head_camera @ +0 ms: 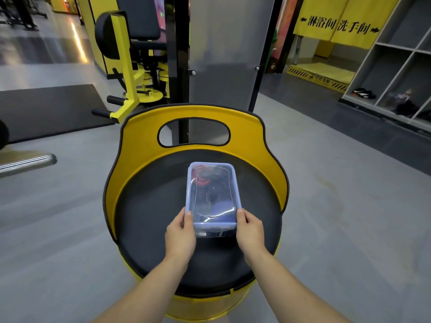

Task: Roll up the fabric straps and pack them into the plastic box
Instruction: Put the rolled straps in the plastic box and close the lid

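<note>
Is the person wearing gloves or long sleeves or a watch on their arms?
No gloves. The left hand and right hand are both bare, and so are the forearms as far as the picture shows. No sleeve cuffs come into view, and there is no watch, bracelet or ring to see. The fingernails that show on the fingers look short and plain.
</note>
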